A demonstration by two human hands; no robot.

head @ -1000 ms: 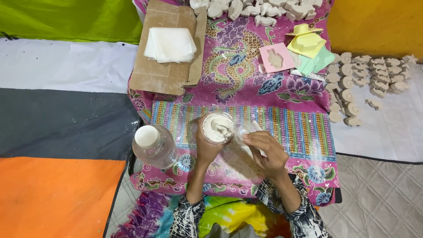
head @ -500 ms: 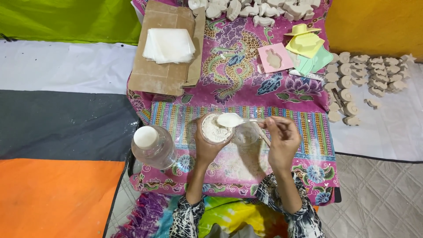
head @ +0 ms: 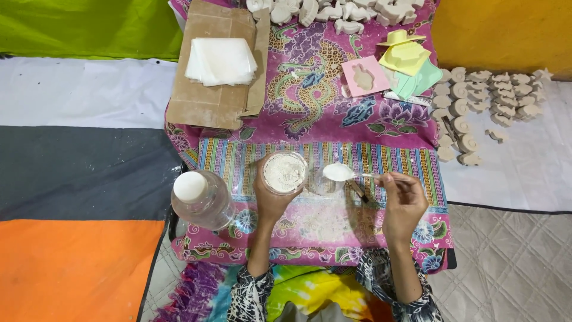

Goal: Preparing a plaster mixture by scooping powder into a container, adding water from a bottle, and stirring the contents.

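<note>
Crosswise, right hand (head: 402, 206) pinches spoon (head: 357, 174), bowl pointing left beside powder cup (head: 285, 172) in left hand's (head: 271, 200) grip.

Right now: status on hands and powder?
Left hand holds powder jar. Right hand holds heaped spoon over clear cup. Bottle left, clear.

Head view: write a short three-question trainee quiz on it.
1. True or false: the left hand holds a cup of powder.
2. What does the spoon in the right hand carry? A) white powder B) water C) nothing
3. Which hand is nearer the bottle?

Key: 1 true. 2 A. 3 the left hand.
</note>
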